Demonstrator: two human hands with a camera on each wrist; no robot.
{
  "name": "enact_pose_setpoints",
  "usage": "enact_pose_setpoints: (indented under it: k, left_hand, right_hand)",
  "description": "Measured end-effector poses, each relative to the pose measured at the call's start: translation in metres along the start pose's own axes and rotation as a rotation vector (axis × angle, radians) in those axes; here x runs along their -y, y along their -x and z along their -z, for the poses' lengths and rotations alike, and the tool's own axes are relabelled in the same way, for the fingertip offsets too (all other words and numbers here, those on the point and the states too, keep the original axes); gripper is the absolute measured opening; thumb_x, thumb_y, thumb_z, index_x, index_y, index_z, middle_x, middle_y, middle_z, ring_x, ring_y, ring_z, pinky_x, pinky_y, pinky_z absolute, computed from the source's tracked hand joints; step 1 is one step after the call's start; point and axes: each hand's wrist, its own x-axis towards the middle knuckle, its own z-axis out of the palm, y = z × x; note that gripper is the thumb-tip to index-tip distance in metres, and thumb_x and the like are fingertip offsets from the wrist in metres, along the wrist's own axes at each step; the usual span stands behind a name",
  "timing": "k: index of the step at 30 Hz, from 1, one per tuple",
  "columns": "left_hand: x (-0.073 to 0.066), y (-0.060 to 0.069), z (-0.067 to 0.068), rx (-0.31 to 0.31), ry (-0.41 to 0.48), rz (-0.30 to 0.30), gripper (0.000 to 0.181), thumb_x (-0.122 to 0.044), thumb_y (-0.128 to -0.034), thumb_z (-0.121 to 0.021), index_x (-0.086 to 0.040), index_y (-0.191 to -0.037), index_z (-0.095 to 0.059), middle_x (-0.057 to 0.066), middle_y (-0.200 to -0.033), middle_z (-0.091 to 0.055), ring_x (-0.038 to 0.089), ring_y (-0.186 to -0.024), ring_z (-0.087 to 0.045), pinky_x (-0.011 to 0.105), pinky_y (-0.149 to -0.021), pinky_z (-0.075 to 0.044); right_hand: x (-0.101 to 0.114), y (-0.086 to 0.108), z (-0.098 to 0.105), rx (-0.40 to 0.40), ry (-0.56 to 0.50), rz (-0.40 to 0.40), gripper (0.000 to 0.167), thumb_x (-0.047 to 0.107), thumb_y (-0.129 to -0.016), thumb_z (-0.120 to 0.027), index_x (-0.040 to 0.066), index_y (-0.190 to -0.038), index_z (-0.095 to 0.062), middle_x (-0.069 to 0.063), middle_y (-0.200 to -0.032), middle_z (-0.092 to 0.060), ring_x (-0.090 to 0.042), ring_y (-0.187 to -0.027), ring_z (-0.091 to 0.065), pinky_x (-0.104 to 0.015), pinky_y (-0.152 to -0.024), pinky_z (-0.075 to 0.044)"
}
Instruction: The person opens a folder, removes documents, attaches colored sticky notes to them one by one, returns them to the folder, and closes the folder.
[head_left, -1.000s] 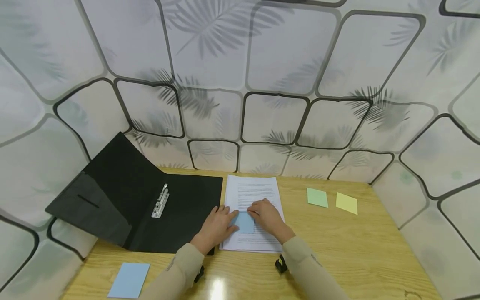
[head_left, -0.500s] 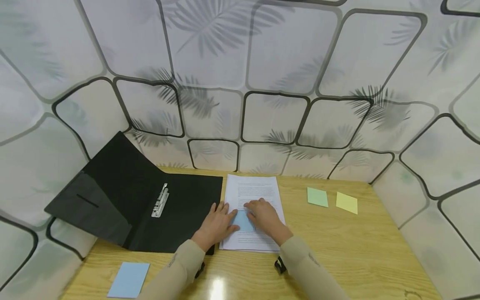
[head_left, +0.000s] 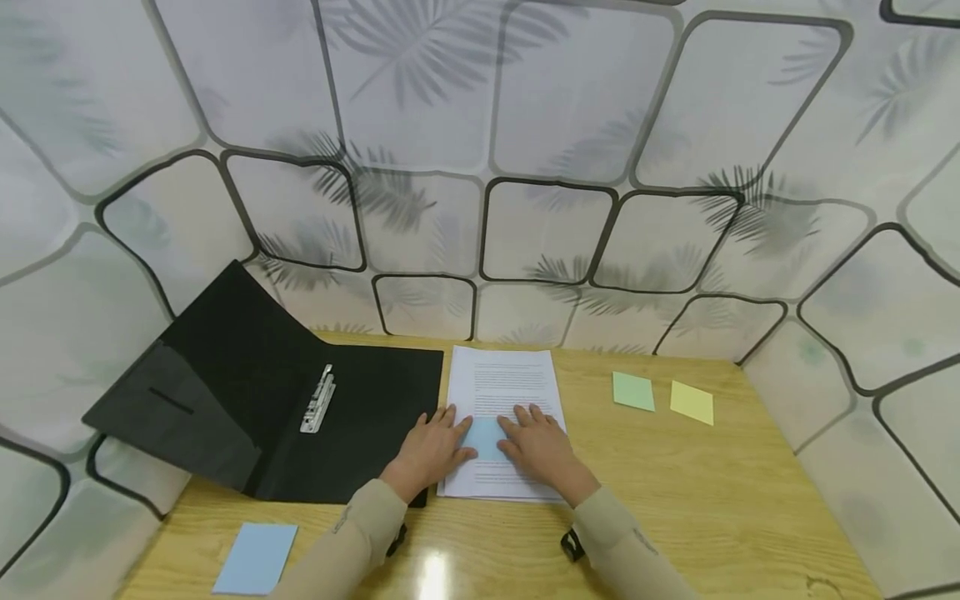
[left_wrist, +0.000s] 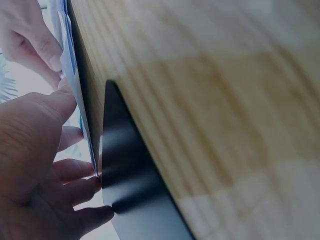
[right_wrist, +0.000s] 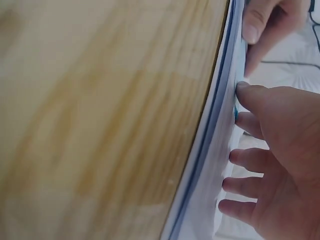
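A blue sticky note (head_left: 484,438) lies on the lower middle of a stack of printed paper (head_left: 513,379). My left hand (head_left: 431,450) rests with spread fingers at the stack's left side, its thumb and fingertips on the note's left edge. In the left wrist view, its outer fingertips touch the black folder's edge (left_wrist: 132,185). On the note's right side, my right hand (head_left: 542,446) lies with spread fingers, its thumb and index fingertip at the note and the others on the paper. The right wrist view shows those fingertips on the paper stack (right_wrist: 215,135).
The opened black folder (head_left: 375,417), with a metal clip (head_left: 318,402), stands left of the paper, its cover raised. A pad of blue notes (head_left: 256,558) lies front left. Green (head_left: 633,392) and yellow (head_left: 692,403) notes lie at right on the wooden table (head_left: 675,500). Patterned walls surround it.
My right hand has gone from bent fingers at the note's upper right to spread fingers pressing on its right side. My left hand has stayed nearly in place.
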Motion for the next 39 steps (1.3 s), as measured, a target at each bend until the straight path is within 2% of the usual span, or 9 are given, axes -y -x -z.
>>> enact_pose_setpoints:
  k: [3,6,11,14,20,26,30,35,39]
  left_hand:
    - [0.0,0.0,0.0,0.004,0.012,0.003,0.066,-0.055,-0.1031,-0.059,-0.017,-0.156,-0.054,0.018,-0.164,-0.045,0.035,-0.151,-0.046,0.059,-0.12,-0.042]
    - [-0.001,0.001,0.0,0.0,0.021,0.009,0.066,-0.055,-0.1028,-0.06,-0.017,-0.156,-0.054,0.019,-0.165,-0.043,0.036,-0.155,-0.041,0.06,-0.124,-0.036]
    - [-0.006,0.0,0.0,-0.02,-0.002,-0.031,0.071,-0.058,-0.1028,-0.056,-0.016,-0.159,-0.049,0.017,-0.168,-0.039,0.034,-0.16,-0.031,0.061,-0.13,-0.023]
    - [-0.009,-0.001,-0.002,-0.016,-0.016,-0.061,0.073,-0.06,-0.1042,-0.051,-0.015,-0.161,-0.045,0.015,-0.169,-0.039,0.033,-0.159,-0.033,0.059,-0.13,-0.025]
    - [-0.01,-0.001,-0.004,0.041,0.016,-0.049,0.07,-0.057,-0.108,-0.045,-0.014,-0.163,-0.042,0.017,-0.17,-0.036,0.034,-0.157,-0.036,0.058,-0.126,-0.033]
    - [-0.012,-0.002,-0.004,0.056,0.065,-0.05,0.07,-0.056,-0.1093,-0.045,-0.011,-0.163,-0.041,0.019,-0.17,-0.034,0.037,-0.158,-0.035,0.059,-0.126,-0.032]
    - [-0.015,-0.003,-0.001,0.08,0.068,-0.035,0.073,-0.058,-0.1089,-0.044,-0.011,-0.164,-0.039,0.02,-0.171,-0.032,0.039,-0.159,-0.033,0.06,-0.126,-0.031]
    - [-0.02,-0.002,0.005,0.121,0.042,-0.007,0.075,-0.058,-0.1072,-0.049,-0.013,-0.166,-0.035,0.017,-0.173,-0.029,0.037,-0.16,-0.03,0.061,-0.127,-0.03]
    - [-0.022,-0.001,0.006,0.139,0.041,0.005,0.075,-0.058,-0.1078,-0.047,-0.014,-0.167,-0.033,0.016,-0.174,-0.026,0.036,-0.161,-0.027,0.06,-0.128,-0.028]
  right_hand:
    - [-0.007,0.004,0.001,-0.015,-0.015,-0.008,0.048,0.041,-0.108,-0.059,0.014,-0.148,-0.063,-0.024,-0.156,-0.053,-0.051,-0.146,-0.047,-0.066,-0.116,-0.043]
    - [-0.012,0.006,0.003,-0.017,-0.022,0.004,0.048,0.039,-0.107,-0.06,0.014,-0.148,-0.063,-0.025,-0.156,-0.053,-0.052,-0.145,-0.047,-0.067,-0.114,-0.043]
    - [-0.014,0.007,0.003,-0.022,-0.036,0.021,0.048,0.037,-0.107,-0.061,0.013,-0.148,-0.062,-0.028,-0.155,-0.052,-0.054,-0.143,-0.048,-0.068,-0.113,-0.044]
    - [-0.014,0.006,0.002,-0.023,-0.039,0.019,0.048,0.037,-0.107,-0.061,0.013,-0.149,-0.062,-0.028,-0.155,-0.052,-0.055,-0.143,-0.048,-0.068,-0.113,-0.044]
    - [-0.012,0.006,0.002,-0.01,-0.044,0.007,0.048,0.037,-0.108,-0.06,0.013,-0.149,-0.061,-0.028,-0.156,-0.052,-0.055,-0.144,-0.047,-0.068,-0.114,-0.044]
    - [-0.014,0.007,0.002,-0.005,-0.062,0.002,0.048,0.037,-0.108,-0.06,0.014,-0.15,-0.061,-0.027,-0.157,-0.05,-0.054,-0.146,-0.045,-0.068,-0.115,-0.042]
    - [-0.016,0.007,0.003,-0.005,-0.079,0.012,0.048,0.036,-0.107,-0.061,0.014,-0.15,-0.061,-0.027,-0.157,-0.05,-0.055,-0.146,-0.044,-0.07,-0.115,-0.041]
    - [-0.023,0.006,0.003,0.002,-0.192,0.011,0.047,0.034,-0.109,-0.058,0.009,-0.15,-0.06,-0.03,-0.159,-0.047,-0.057,-0.149,-0.038,-0.073,-0.119,-0.034]
    - [-0.044,0.005,0.002,-0.052,-0.28,-0.029,0.049,0.03,-0.11,-0.054,0.002,-0.15,-0.057,-0.034,-0.16,-0.042,-0.059,-0.152,-0.03,-0.071,-0.125,-0.024]
